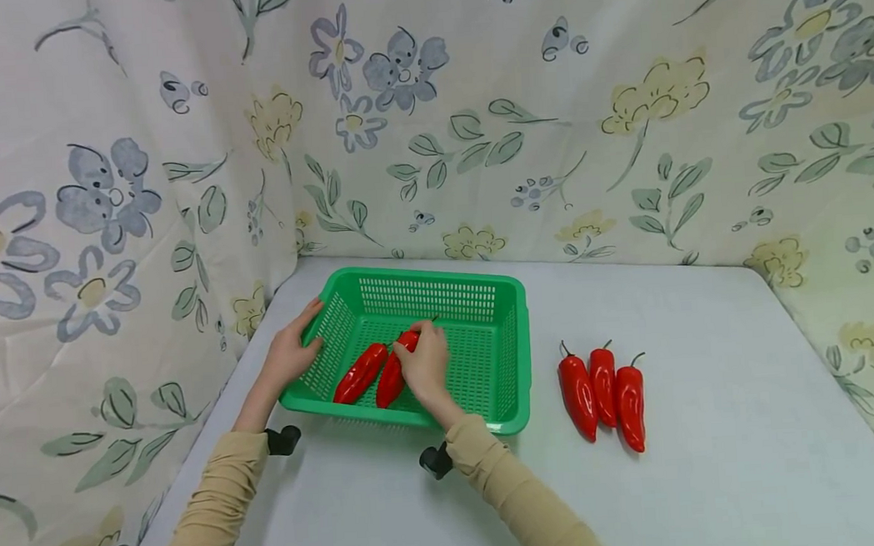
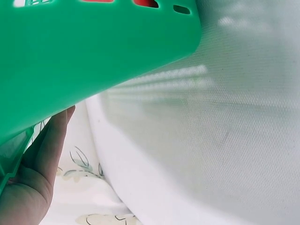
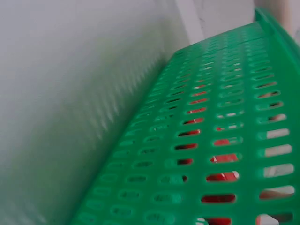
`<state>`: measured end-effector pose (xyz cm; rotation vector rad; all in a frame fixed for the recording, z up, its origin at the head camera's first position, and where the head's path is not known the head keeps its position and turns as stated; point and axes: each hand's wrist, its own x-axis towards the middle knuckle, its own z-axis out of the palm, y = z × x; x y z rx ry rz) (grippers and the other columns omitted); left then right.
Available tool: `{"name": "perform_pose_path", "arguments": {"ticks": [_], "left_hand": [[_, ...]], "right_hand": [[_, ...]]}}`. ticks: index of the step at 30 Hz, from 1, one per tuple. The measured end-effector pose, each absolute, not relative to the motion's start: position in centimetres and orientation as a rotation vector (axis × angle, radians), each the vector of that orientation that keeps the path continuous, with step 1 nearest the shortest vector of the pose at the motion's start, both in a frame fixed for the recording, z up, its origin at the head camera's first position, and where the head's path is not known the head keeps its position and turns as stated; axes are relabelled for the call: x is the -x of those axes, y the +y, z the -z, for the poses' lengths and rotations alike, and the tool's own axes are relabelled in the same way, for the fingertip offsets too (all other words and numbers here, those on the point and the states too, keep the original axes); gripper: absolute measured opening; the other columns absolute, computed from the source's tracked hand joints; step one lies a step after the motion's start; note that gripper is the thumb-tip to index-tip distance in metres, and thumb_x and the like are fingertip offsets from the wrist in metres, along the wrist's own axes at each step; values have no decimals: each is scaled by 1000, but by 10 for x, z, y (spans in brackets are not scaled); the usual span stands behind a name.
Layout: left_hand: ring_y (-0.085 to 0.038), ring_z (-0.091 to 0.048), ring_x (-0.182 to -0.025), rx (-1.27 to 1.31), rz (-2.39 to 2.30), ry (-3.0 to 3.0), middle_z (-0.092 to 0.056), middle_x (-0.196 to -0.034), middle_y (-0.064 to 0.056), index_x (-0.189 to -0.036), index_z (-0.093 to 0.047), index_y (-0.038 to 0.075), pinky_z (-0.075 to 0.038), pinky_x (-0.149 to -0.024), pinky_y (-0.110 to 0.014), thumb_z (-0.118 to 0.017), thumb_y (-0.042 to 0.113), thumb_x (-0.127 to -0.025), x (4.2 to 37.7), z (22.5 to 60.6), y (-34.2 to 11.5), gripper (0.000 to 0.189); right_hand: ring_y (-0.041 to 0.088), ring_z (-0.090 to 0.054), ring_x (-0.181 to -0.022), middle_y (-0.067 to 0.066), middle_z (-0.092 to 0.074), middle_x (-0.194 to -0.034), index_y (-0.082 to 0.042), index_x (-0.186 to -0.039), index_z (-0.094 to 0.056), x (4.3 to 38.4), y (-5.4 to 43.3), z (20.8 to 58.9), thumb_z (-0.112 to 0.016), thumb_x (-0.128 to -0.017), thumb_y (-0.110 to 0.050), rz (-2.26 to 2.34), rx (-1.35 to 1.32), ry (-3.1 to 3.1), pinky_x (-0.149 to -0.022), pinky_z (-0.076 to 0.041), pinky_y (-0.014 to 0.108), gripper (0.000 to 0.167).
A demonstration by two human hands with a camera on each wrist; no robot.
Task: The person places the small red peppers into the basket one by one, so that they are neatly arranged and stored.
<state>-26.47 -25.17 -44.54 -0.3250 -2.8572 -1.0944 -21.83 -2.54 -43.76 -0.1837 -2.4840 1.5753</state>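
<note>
Three peppers [image 1: 603,388] lay side by side, right of the basket [image 1: 521,351], with table [image 1: 737,388] stretching from them to its right edge. A flowered cloth [image 1: 470,196] hung behind and to the left. The right hand [image 1: 423,361] reached over the near rim and pinched a pepper [image 1: 391,382] inside; a second pepper [image 1: 360,374] lay just left. The left hand [image 1: 292,354] gripped the left rim. The basket was green, perforated, rounded at its corners; the peppers red, glossy, tapered.
</note>
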Motion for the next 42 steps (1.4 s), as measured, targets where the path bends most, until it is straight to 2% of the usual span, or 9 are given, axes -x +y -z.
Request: {"name": "perform_pose_path", "arguments": {"ticks": [11, 16, 20, 24, 27, 29, 33, 36, 42], "left_hand": [[-38, -28, -141, 332, 1079, -2853, -26, -157, -8, -148, -33, 7, -29, -110, -56, -52, 1, -89, 265, 445, -251, 62], [-38, -29, -140, 337, 1084, -2843, -27, -156, -9, -147, -33, 7, -30, -110, -56, -52, 1, -89, 264, 444, -251, 62], [-37, -29, -141, 334, 1079, -2843, -27, -156, -8, -147, -34, 7, -30, -110, -55, -53, 1, -89, 265, 444, -251, 62], [-37, -29, -140, 323, 1079, -2853, -27, -157, -7, -147, -33, 7, -30, -110, -56, -53, 2, -89, 265, 445, -250, 62], [-38, -29, -140, 318, 1081, -2859, -26, -157, -7, -148, -33, 8, -30, -109, -57, -52, 2, -89, 265, 446, -251, 62], [-38, -29, -140, 317, 1084, -2860, -26, -157, -6, -148, -32, 8, -30, -109, -57, -52, 2, -89, 266, 445, -250, 62], [-39, -30, -140, 317, 1078, -2866, -26, -157, -6, -148, -32, 9, -30, -109, -57, -52, 3, -89, 265, 445, -249, 63], [-39, -30, -140, 316, 1076, -2865, -26, -157, -6, -148, -32, 9, -31, -109, -57, -52, 3, -89, 264, 445, -249, 63], [-38, -30, -140, 309, 1072, -2862, -26, -157, -7, -148, -33, 9, -31, -109, -57, -53, 3, -89, 264, 445, -250, 63]], "right_hand": [[30, -56, -94, 18, -57, -103, 1, -108, -58, 224, -36, 443, -70, -85, -14, -1509, 218, -2582, -71, -52, 34, 30], [32, -56, -100, 22, -57, -114, 1, -121, -55, 227, -36, 444, -66, -86, -7, -1532, 172, -2806, -73, -53, 34, 38], [20, -50, -71, 21, -51, -134, -4, -141, -40, 231, -37, 447, -58, -82, 7, -1546, 0, -3035, -53, -43, 24, 63], [12, -27, -50, 17, -22, -157, -10, -153, -16, 235, -40, 451, -48, -82, 14, -1563, -193, -3197, -43, -26, 22, 82], [11, -22, -45, 17, -4, -160, -12, -154, -6, 236, -41, 453, -45, -83, 15, -1594, -209, -3238, -42, -24, 23, 85], [11, -22, -45, 17, -7, -159, -12, -154, -6, 236, -41, 453, -45, -82, 16, -1660, -158, -3196, -42, -25, 23, 86], [11, -24, -45, 21, -38, -147, -9, -153, -14, 235, -37, 453, -46, -81, 17, -1760, -33, -3086, -41, -28, 22, 83], [10, -23, -45, 19, -49, -139, -9, -152, -19, 232, -34, 450, -46, -81, 16, -1779, 25, -3063, -41, -28, 21, 80], [10, -29, -45, 18, -40, -147, -8, -150, -25, 223, -26, 443, -51, -83, 8, -1779, -12, -3019, -43, -32, 21, 74]]}}
